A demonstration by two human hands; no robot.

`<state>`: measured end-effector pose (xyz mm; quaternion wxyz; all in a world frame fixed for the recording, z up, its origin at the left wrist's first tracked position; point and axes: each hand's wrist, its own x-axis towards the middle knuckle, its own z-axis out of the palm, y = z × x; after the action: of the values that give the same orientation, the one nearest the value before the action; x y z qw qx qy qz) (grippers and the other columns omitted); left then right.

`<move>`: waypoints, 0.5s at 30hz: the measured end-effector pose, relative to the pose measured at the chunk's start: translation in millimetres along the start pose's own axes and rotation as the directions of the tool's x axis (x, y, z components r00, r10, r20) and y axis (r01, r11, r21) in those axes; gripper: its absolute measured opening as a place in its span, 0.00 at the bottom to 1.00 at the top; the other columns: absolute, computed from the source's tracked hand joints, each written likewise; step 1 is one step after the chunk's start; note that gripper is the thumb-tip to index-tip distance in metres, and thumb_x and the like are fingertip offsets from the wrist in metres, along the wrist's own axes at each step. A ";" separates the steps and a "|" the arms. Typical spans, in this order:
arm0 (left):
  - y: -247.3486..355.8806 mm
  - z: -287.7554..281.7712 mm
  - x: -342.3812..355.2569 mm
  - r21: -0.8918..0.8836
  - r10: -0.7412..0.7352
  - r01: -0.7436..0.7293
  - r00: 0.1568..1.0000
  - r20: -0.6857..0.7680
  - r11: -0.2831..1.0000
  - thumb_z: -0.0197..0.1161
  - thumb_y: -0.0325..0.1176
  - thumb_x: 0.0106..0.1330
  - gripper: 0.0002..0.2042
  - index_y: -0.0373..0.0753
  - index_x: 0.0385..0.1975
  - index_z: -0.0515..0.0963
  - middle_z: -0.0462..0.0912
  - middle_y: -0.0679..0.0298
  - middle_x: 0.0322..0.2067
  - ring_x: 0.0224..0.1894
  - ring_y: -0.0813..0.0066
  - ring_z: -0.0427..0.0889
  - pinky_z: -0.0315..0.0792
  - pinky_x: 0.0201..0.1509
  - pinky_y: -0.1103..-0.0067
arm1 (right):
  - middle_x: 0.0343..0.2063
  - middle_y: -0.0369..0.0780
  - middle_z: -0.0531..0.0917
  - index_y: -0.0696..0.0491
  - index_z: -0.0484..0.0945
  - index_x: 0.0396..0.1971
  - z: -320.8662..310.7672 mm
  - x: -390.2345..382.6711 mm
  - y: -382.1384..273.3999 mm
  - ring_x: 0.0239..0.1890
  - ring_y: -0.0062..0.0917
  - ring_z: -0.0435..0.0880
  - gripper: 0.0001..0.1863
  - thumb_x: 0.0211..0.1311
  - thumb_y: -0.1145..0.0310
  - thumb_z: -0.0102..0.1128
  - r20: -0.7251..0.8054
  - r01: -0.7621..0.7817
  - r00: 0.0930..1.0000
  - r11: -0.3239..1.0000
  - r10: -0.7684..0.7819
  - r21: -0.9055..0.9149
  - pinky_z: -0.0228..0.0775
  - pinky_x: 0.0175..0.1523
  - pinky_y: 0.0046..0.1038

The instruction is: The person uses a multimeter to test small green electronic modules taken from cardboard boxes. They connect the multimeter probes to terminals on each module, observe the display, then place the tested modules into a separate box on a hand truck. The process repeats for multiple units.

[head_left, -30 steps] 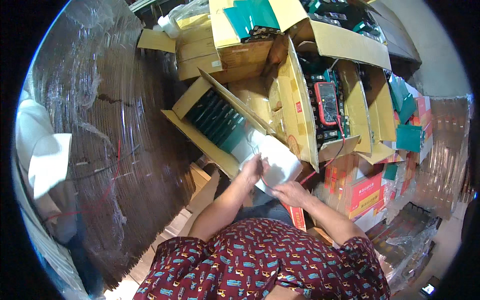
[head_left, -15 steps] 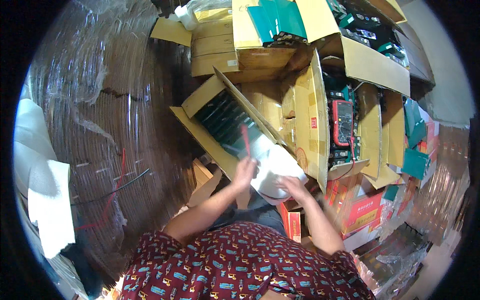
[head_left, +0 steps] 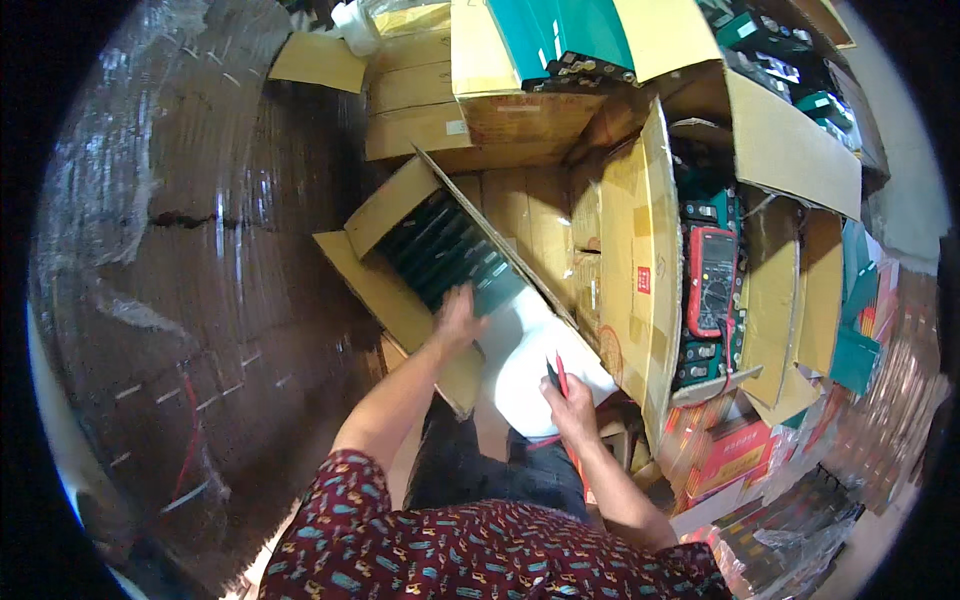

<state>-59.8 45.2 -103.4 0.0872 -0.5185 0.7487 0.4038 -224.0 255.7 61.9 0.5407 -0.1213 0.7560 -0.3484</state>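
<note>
Honestly, the white sheet looks light and floppy, so the open left hand flattens its far-left edge while the right hand pinches two pens near it.

- Our left hand covers the near end of the dark packs in the open box; we can't tell whether its fingers grip one.
- Our right hand hides the lower ends of the red and black pens.
- The white sheet tucks under a cardboard flap, its far edge unseen.
- The meter's screen is too small to read.
- The teal boxes are cut off at the top.
</note>
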 end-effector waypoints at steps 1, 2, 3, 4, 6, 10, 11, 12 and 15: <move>4.1 2.7 20.6 0.006 -0.017 0.017 1.000 -0.010 1.000 0.79 0.43 0.53 0.50 0.34 0.74 0.57 0.62 0.42 0.72 0.72 0.44 0.64 0.62 0.76 0.60 | 0.25 0.31 0.77 0.59 0.80 0.36 -4.7 -4.6 6.3 0.30 0.14 0.72 0.12 0.70 0.63 0.66 -0.007 -0.030 1.000 0.999 0.030 -0.011 0.68 0.35 0.25; 11.9 1.4 39.3 0.013 -0.036 0.037 0.999 -0.023 0.999 0.80 0.45 0.51 0.52 0.34 0.75 0.56 0.61 0.42 0.72 0.73 0.44 0.63 0.62 0.76 0.59 | 0.25 0.30 0.77 0.59 0.80 0.36 -7.3 -9.3 11.0 0.30 0.14 0.72 0.12 0.70 0.64 0.65 -0.012 -0.065 0.998 0.998 0.066 0.020 0.68 0.35 0.25; 18.2 2.8 55.8 0.018 -0.058 0.059 0.998 -0.037 0.998 0.81 0.46 0.50 0.55 0.34 0.75 0.54 0.60 0.42 0.73 0.73 0.44 0.62 0.62 0.76 0.59 | 0.26 0.30 0.77 0.59 0.80 0.37 -7.6 -13.4 14.1 0.30 0.14 0.72 0.12 0.70 0.64 0.65 -0.014 -0.100 0.995 0.994 0.101 0.050 0.67 0.35 0.25; 11.9 9.3 68.4 0.051 -0.087 0.089 0.995 -0.042 0.995 0.83 0.49 0.45 0.59 0.35 0.76 0.53 0.59 0.42 0.73 0.74 0.44 0.60 0.61 0.76 0.57 | 0.27 0.29 0.78 0.60 0.81 0.39 -7.9 -17.0 11.9 0.31 0.14 0.73 0.12 0.70 0.65 0.65 -0.009 -0.141 0.990 0.989 0.142 0.045 0.68 0.36 0.24; 3.8 28.9 78.5 0.129 -0.104 0.124 0.982 -0.156 0.984 0.82 0.50 0.43 0.59 0.37 0.76 0.54 0.62 0.44 0.70 0.72 0.46 0.62 0.59 0.75 0.54 | 0.28 0.30 0.79 0.60 0.82 0.43 -6.8 -18.8 25.6 0.31 0.13 0.75 0.12 0.70 0.66 0.65 -0.011 -0.189 0.982 0.977 0.191 0.099 0.69 0.36 0.21; 10.7 34.6 88.9 0.219 -0.145 0.177 0.977 -0.155 0.960 0.82 0.53 0.42 0.58 0.40 0.74 0.57 0.61 0.46 0.70 0.73 0.49 0.60 0.58 0.74 0.47 | 0.25 0.29 0.77 0.58 0.82 0.47 -1.3 -10.6 40.9 0.21 0.12 0.72 0.12 0.70 0.66 0.64 0.004 -0.152 0.988 0.975 0.153 0.160 0.64 0.25 0.19; 16.0 32.3 88.4 0.250 -0.168 0.192 0.979 -0.113 0.949 0.82 0.54 0.42 0.58 0.40 0.74 0.57 0.60 0.46 0.70 0.74 0.50 0.59 0.57 0.74 0.47 | 0.24 0.29 0.76 0.58 0.81 0.47 0.1 -7.1 40.9 0.18 0.12 0.71 0.13 0.70 0.66 0.64 0.015 -0.166 0.986 0.968 0.166 0.190 0.63 0.23 0.19; 17.9 40.0 86.3 0.190 -0.181 0.201 0.977 -0.116 0.961 0.82 0.52 0.42 0.57 0.41 0.73 0.58 0.62 0.46 0.69 0.73 0.48 0.60 0.57 0.74 0.46 | 0.23 0.29 0.76 0.58 0.81 0.47 0.2 -3.8 42.5 0.19 0.12 0.71 0.13 0.71 0.66 0.64 0.014 -0.172 0.985 0.966 0.173 0.195 0.64 0.24 0.19; 27.7 66.9 67.6 0.113 -0.214 0.228 0.969 -0.124 0.967 0.82 0.48 0.42 0.54 0.44 0.72 0.58 0.64 0.46 0.68 0.71 0.45 0.63 0.57 0.72 0.43 | 0.23 0.29 0.75 0.59 0.81 0.44 2.8 0.4 28.6 0.19 0.12 0.71 0.12 0.71 0.66 0.64 0.032 -0.186 0.983 0.965 0.183 0.186 0.64 0.24 0.20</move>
<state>-132.8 47.7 -170.4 0.1227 -0.6139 0.7137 0.3141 -216.1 275.2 42.3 0.5853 -0.0012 0.7238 -0.3655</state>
